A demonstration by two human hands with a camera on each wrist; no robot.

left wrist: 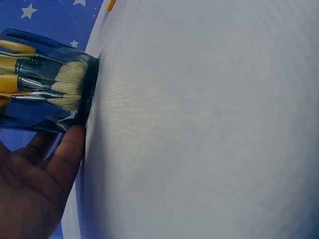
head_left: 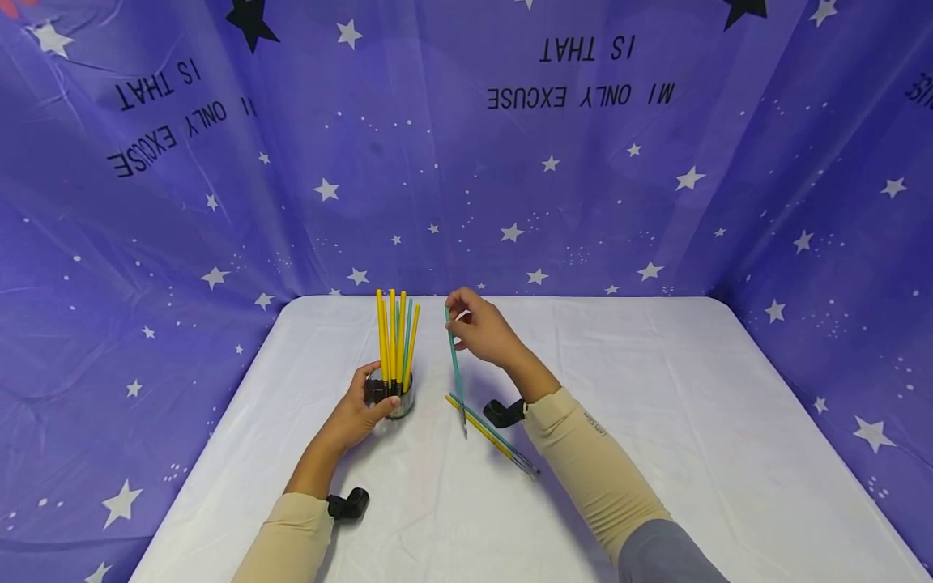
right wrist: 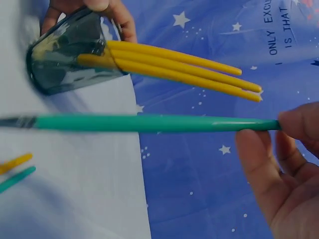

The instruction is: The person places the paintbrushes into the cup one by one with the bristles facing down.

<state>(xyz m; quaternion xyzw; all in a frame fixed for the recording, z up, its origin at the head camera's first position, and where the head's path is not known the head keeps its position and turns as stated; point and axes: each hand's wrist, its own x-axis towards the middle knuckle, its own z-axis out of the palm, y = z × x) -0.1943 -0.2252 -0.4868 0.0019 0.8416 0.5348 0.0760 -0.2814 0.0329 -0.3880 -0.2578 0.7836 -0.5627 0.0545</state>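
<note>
A clear glass (right wrist: 65,59) stands on the white table, holding several yellow-handled paintbrushes (head_left: 394,340) and a few teal-handled ones, bristles down. My left hand (head_left: 362,413) grips the glass from its left side, thumb across the front. Bristles show through the glass wall in the left wrist view. With fingertips and thumb, my right hand (head_left: 481,324) pinches a teal paintbrush (right wrist: 134,123) near the end of its handle. That brush hangs nearly upright to the right of the glass, bristles down. Beneath it on the table lie a yellow paintbrush (head_left: 487,431) and another teal paintbrush (head_left: 503,439), side by side.
The white tablecloth (head_left: 692,453) covers the table, with its far edge close behind the glass and right hand. A purple curtain (head_left: 452,162) with stars and lettering hangs behind and at both sides. Black wrist cameras (head_left: 350,504) sit on both forearms.
</note>
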